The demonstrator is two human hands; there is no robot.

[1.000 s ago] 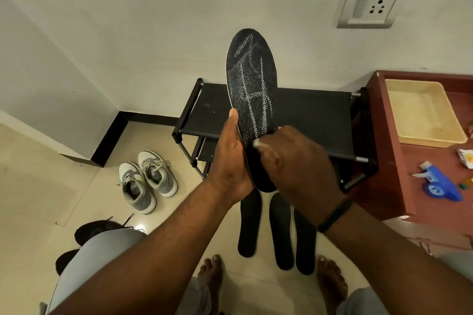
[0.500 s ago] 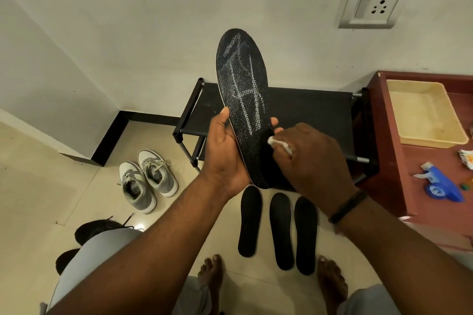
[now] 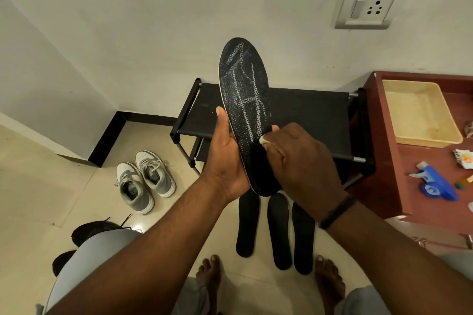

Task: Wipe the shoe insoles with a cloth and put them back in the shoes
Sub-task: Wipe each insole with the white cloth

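Note:
My left hand (image 3: pixel 225 158) grips a black insole (image 3: pixel 244 89) with a white mesh pattern, holding it upright in front of the wall. My right hand (image 3: pixel 299 158) pinches a small white cloth (image 3: pixel 264 140) and presses it against the insole's lower half. Three more black insoles (image 3: pixel 277 230) lie side by side on the floor below my hands. A pair of grey sneakers (image 3: pixel 144 179) stands on the floor to the left. Black shoes (image 3: pixel 89 231) lie partly hidden behind my left knee.
A black shoe rack (image 3: pixel 307 120) stands against the wall behind the insole. To the right is a red-brown table (image 3: pixel 399 174) with a beige tray (image 3: pixel 419 112) and a blue tape dispenser (image 3: pixel 435 183). My bare feet (image 3: pixel 329 281) are on the tiled floor.
The insole tilted left and then back toward upright. My right hand with the cloth moved a little along the insole's lower part.

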